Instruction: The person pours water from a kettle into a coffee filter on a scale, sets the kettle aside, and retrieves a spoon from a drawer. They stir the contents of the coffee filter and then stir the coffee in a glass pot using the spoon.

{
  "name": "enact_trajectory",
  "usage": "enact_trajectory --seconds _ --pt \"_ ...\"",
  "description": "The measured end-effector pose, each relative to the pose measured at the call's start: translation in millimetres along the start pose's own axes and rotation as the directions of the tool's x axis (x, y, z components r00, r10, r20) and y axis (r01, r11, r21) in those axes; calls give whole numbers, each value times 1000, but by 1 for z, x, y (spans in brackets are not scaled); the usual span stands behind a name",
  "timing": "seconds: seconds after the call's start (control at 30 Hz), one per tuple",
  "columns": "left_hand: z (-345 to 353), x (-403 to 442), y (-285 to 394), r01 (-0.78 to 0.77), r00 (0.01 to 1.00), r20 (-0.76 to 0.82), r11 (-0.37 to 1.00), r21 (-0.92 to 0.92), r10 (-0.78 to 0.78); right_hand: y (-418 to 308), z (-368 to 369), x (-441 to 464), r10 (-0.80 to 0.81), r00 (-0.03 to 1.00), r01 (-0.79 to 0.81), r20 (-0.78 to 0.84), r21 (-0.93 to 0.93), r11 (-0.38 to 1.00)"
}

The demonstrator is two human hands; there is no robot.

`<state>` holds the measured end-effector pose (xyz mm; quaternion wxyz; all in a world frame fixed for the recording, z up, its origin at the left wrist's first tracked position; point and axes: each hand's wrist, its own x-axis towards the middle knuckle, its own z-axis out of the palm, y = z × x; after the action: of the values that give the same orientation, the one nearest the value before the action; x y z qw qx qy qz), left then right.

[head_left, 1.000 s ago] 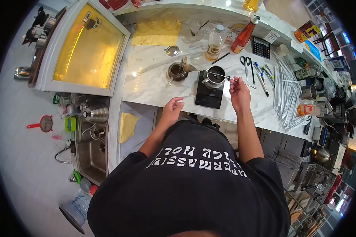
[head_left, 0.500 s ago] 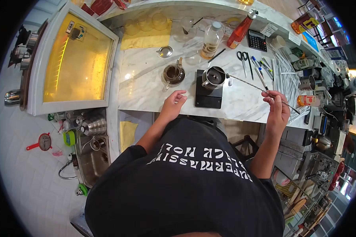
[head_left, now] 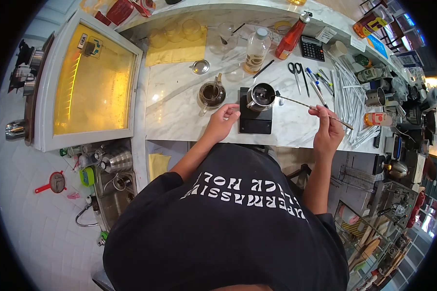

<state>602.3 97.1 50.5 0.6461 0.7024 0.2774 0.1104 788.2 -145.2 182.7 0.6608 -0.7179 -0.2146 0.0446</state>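
A long thin twisted spoon (head_left: 301, 103) is pinched in my right hand (head_left: 328, 127), its far end at the rim of a metal cup (head_left: 262, 97) with dark liquid inside. The cup stands on a black scale (head_left: 255, 126). My left hand (head_left: 223, 121) is beside the scale's left edge, fingers apart and holding nothing. Behind it on the marble counter (head_left: 179, 114) is a glass pot (head_left: 212, 94) of dark liquid with a handle towards me. A round metal lid (head_left: 200, 67) lies behind the pot.
Behind the cup stand a clear bottle (head_left: 256, 52) and a red bottle (head_left: 291, 40). Scissors (head_left: 294, 72), pens (head_left: 319, 88), a calculator (head_left: 312, 48) and wrapped straws (head_left: 352, 102) lie to the right. A yellow-lit cabinet (head_left: 92, 87) and a sink (head_left: 112, 194) are at left.
The spoon was over the glass pot's side a second ago; my right hand has moved right with it, then slightly back left. My left hand has moved up and right towards the scale.
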Motion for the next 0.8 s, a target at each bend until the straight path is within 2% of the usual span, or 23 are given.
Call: enact_trajectory --seconds 0.1,0.2,0.23,0.3,0.37,0.47,0.5,0.7,0.8 --pt "6 0 10 -42 999 3 995 90 42 4 11 -3 -52 996 52 -70 3 999" --pt "10 4 29 -54 998 43 996 73 50 7 27 -13 -145 976 135 -162 -72 988" --pt "11 6 35 -50 997 59 994 95 45 10 31 -15 -267 949 233 -169 -199 952" --pt "11 8 44 -41 996 84 989 140 30 3 39 -20 -400 908 357 -125 -268 895" --pt "13 12 43 -97 994 62 985 141 89 1 47 -24 -496 864 450 -83 -312 837" --pt "16 16 38 -139 990 47 981 132 134 7 52 -29 -535 845 495 -19 -353 794" --pt "17 18 36 -149 989 41 981 127 145 7 53 -31 -498 867 464 0 -360 809" --pt "20 24 29 -125 991 73 983 138 116 2 53 -32 -535 826 559 177 -377 739" --pt "18 25 30 -115 991 86 983 144 104 -4 42 -30 -503 834 551 226 -390 738"
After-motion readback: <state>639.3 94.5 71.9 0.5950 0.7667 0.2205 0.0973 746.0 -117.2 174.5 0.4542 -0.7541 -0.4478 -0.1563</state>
